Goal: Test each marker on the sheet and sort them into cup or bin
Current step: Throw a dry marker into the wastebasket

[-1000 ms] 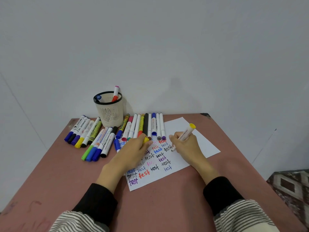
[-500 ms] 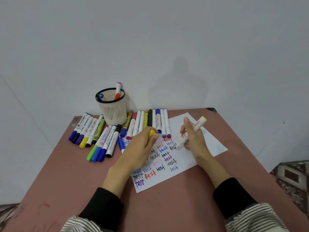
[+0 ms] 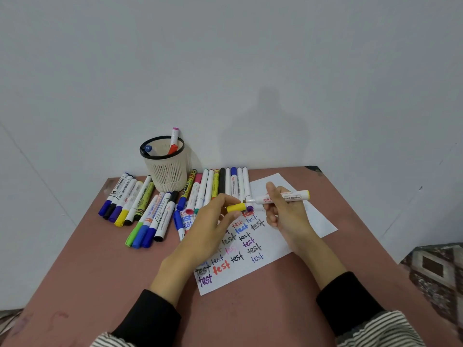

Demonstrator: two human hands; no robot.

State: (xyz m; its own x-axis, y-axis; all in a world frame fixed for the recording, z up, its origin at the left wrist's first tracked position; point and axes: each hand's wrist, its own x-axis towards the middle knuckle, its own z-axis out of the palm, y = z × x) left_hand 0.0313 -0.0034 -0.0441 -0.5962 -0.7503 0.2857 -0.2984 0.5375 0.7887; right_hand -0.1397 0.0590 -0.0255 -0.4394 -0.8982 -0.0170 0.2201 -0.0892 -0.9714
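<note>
Above a white sheet [image 3: 260, 271] covered in handwritten "test", right hand [image 3: 285, 211] gripping an uncapped yellow marker [image 3: 278, 197] held level, left hand [image 3: 213, 229] pinching its yellow cap [image 3: 236, 207] just off the tip, mesh cup [image 3: 165, 166] behind on the table [image 3: 100, 271].

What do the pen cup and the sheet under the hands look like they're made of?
The pen cup looks like matte cream plastic: moulded lattice wall, glossy black rim. The sheet looks like plain white paper: thin, flat on the table, ink words soaked in. Neither is certain by sight alone.
</note>
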